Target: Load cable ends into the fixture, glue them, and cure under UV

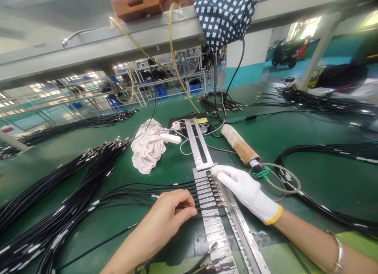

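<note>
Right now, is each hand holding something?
Left hand: fingers curled by thin black cables; hold unclear.
Right white-gloved hand: fingers by long silver metal rail; hold unclear.

Patterned cloth point(227, 15) over an overhead beam point(91, 45), orange bins point(136, 6) beside it, fan point(186, 63) and scooter point(285, 53) farther back.

Light: bright, diffuse; windows point(308, 27) at upper right are glowing washed-out before you. Glare: the metal rail point(246, 238) and your bracelet point(340, 250) are glinting. Focus: your central view is reading fairly clear; the distant scooter point(285, 53) is blurring. Distortion: your right forearm point(310, 236) is stretching edgeward.
</note>
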A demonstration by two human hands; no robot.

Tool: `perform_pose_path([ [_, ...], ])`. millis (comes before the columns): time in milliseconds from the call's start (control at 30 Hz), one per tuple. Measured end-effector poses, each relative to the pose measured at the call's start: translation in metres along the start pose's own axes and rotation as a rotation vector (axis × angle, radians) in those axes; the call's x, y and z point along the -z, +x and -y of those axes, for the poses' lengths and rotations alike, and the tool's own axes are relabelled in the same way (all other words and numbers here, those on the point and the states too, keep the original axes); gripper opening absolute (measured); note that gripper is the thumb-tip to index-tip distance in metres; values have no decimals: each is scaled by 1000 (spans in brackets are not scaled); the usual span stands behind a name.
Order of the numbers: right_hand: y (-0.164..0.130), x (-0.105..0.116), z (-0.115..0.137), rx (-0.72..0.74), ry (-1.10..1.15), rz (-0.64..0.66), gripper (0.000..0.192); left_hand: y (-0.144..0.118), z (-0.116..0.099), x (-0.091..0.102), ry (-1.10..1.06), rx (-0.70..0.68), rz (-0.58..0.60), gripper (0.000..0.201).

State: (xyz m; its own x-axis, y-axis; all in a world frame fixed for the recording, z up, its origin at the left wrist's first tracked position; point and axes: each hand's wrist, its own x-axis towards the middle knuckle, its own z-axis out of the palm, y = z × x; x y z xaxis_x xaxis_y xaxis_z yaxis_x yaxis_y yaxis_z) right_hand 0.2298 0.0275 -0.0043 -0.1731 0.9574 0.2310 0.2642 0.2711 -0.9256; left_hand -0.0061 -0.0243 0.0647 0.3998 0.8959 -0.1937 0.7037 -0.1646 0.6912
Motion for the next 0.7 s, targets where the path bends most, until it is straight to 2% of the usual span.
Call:
perform_pose_path([
  [267, 0, -1, 1, -18, 2, 10, 44, 3, 8, -3, 34, 60, 127, 32],
  [433, -1, -1, 2, -20, 13, 17, 42, 5, 10, -6, 116, 94, 113, 35],
  [700, -1, 0, 5, 17, 4, 13, 37, 4, -1, -13, 284, 151, 123, 34],
])
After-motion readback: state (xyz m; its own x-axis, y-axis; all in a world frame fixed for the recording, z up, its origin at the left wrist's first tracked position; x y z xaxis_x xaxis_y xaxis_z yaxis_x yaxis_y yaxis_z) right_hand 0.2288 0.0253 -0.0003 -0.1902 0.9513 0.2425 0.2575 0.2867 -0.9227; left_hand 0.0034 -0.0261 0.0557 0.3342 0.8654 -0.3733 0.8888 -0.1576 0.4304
